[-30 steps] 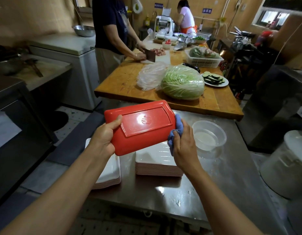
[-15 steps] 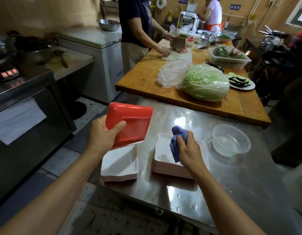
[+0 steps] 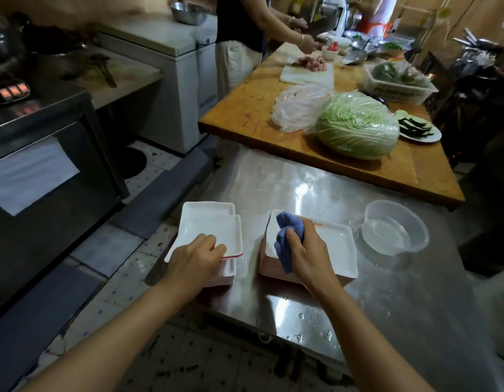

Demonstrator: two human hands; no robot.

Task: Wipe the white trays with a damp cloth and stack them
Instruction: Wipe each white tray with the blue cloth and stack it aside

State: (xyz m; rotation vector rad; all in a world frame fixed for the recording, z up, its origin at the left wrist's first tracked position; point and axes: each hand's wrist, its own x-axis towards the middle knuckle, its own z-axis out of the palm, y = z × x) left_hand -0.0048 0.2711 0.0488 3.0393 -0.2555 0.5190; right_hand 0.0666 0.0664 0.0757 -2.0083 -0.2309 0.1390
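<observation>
Two stacks of white trays with red undersides stand on the steel table. The left stack sits at the table's left edge, and its top tray lies white side up, slightly askew. My left hand grips that tray's near edge. The right stack stands beside it. My right hand holds a bunched blue cloth over the right stack's near left part.
A clear plastic bowl of water stands right of the stacks. Behind lies a wooden table with a wrapped cabbage, a plastic bag and a plate of sliced vegetables. A person chops meat at its far end. Water drops dot the steel.
My left hand has turned the red-backed tray white side up and lowered it onto the left stack. My right hand with the cloth has come down over the right stack.
</observation>
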